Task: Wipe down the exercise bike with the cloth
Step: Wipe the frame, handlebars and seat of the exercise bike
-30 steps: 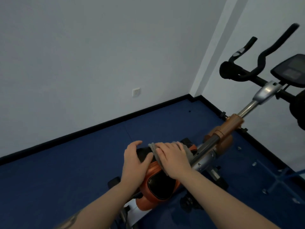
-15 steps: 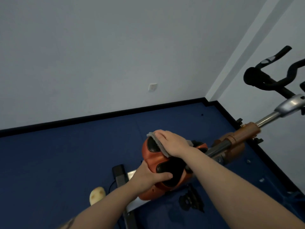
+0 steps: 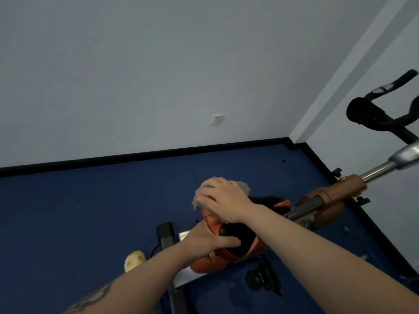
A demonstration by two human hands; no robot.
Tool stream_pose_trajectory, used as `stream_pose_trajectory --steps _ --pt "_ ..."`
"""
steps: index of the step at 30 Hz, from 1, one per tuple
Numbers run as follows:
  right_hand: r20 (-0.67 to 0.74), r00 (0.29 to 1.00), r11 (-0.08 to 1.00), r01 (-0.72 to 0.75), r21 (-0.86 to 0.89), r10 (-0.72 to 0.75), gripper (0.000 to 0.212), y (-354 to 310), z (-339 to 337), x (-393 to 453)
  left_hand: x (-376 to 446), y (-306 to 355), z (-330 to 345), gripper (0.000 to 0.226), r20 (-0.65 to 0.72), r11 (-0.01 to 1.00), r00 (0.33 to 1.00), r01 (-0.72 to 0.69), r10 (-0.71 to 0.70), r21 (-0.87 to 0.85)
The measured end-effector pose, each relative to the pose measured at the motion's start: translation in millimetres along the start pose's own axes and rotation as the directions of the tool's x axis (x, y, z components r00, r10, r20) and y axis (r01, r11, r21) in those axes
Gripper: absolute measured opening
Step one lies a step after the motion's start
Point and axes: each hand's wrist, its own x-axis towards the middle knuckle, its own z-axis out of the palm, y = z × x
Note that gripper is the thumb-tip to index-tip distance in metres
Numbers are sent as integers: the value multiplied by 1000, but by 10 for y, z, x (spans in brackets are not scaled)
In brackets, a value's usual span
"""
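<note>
The exercise bike's orange and black saddle (image 3: 238, 250) sits below me at centre. My right hand (image 3: 223, 200) presses a grey cloth (image 3: 243, 185) onto the saddle's far left edge, fingers curled over the cloth, which shows only at its fringes. My left hand (image 3: 208, 244) grips the saddle's near side, thumb across the black pad. The bike's frame tube (image 3: 301, 210) and orange collar (image 3: 349, 184) run up to the right toward the black handlebars (image 3: 374, 114).
Blue floor (image 3: 90, 211) meets white walls with a black skirting. A wall socket (image 3: 217, 119) is on the far wall. A black pedal (image 3: 263, 277) hangs below the saddle. The bike's rear foot bar (image 3: 166, 236) and a pale shoe (image 3: 135, 260) are at lower left.
My right hand has wiped the cloth leftward over the saddle to its far left edge. My left hand moved from the saddle's top to its near side and now grips there.
</note>
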Motion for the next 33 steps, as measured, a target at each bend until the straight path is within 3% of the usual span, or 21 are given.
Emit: stream_pose_trajectory --steps 3,5,7,9,11,12,14,16,18,20,24,27,30,33 --pt "80 981 963 -190 189 178 38 55 -141 90 37 10 20 68 -5 999 999 -32 32 -36" --pt "90 968 964 -243 106 234 39 -36 -116 129 10 -13 14 99 -67 999 998 -7 4 -47" --pt "-8 990 989 -142 -27 142 36 -110 9 51 -51 -5 5 128 -174 997 983 71 -63 38" --pt "-31 996 994 -77 81 80 38 -53 28 -49 -114 -17 13 139 -262 999 965 -16 25 35" --pt "20 966 933 -256 251 260 43 140 -115 -94 -124 -8 37 140 -331 990 934 -117 135 75" --pt "47 930 893 -365 264 366 46 230 -147 -99 -140 -1 29 137 -361 978 914 -140 187 154" --pt "75 875 868 -483 114 478 46 260 -146 -154 -164 26 -34 125 -379 940 883 -164 275 300" --pt "-59 899 901 -434 -10 433 44 204 4 -244 -179 107 -127 114 -351 915 878 -198 326 352" --pt "-184 895 913 -407 40 407 44 222 60 -378 -151 208 -206 96 -319 906 875 -252 363 340" --pt "-178 887 902 -433 7 427 39 411 -13 -499 -69 310 -242 70 -253 873 880 -285 402 396" --pt "-270 759 748 -643 -164 593 29 502 0 -619 133 490 -244 34 -134 765 875 -320 465 559" --pt "-351 745 793 -609 -10 568 48 295 200 -628 315 593 -231 27 -68 683 861 -350 505 641" --pt "-314 739 783 -622 24 596 56 482 107 -722 515 693 -281 28 64 610 898 -347 436 713" --pt "-274 546 599 -783 170 792 39 677 62 -705 696 780 -331 25 219 510 913 -378 345 772"
